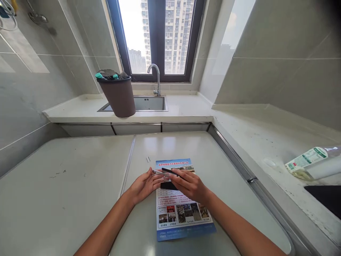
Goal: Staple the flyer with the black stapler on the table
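Over a printed leaflet [183,233], I hold a black and silver stapler [169,185] with its parts swung apart. My right hand [190,185] grips it from the right, the fingers covering much of its body. My left hand [145,185], palm partly up, has its thumb and fingers at the silver front end of the stapler. Whether something small sits between those fingertips I cannot make out. Just beyond the left hand, two short strips of staples [148,159] lie on the pale table [80,199].
A brown bin [119,97] stands at the edge of the sink [151,103], beside a tap [158,80]. Along the right runs a white counter [245,135] with a labelled clear bottle [309,160] lying on it and a dark flat object [325,199]. A seam crosses the table.
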Demonstrator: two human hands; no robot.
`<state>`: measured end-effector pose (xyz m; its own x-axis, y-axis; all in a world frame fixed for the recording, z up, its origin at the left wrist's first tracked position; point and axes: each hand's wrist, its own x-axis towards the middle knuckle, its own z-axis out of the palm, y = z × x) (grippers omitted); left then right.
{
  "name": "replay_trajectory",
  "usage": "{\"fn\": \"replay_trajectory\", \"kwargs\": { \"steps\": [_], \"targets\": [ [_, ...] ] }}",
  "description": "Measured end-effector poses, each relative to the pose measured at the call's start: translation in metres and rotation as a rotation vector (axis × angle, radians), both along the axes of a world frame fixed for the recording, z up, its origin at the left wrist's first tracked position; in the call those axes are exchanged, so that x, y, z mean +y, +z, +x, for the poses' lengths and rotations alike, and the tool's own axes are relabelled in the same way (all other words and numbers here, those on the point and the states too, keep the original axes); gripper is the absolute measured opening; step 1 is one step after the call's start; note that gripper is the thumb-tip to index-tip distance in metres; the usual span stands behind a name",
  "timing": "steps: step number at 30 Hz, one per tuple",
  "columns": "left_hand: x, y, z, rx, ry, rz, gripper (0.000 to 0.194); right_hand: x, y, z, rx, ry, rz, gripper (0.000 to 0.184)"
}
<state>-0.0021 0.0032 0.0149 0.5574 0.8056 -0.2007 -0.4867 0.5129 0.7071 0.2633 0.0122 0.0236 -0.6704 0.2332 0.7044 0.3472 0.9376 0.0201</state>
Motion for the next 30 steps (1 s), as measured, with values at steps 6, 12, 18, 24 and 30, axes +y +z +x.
{"fn": "replay_trajectory", "kwargs": {
  "steps": [6,12,18,24,30],
  "targets": [
    [0.000,0.003,-0.006,0.022,0.039,0.081,0.035,-0.003,-0.001,-0.006,-0.042,-0.020,0.127,0.033],
    [0.002,0.005,-0.004,0.010,0.026,0.130,0.038,0.002,-0.004,0.000,-0.063,-0.048,0.132,0.034],
    [0.001,0.007,-0.003,0.080,0.017,0.154,0.037,0.001,-0.008,0.000,-0.051,-0.037,0.071,0.040],
    [0.001,0.000,-0.004,0.129,0.022,0.176,0.038,0.001,-0.005,0.002,-0.010,-0.076,-0.034,0.041],
    [0.010,-0.006,-0.010,0.148,0.275,0.098,0.031,0.004,0.001,0.014,0.243,-0.372,-0.427,0.029]
  ]
}}
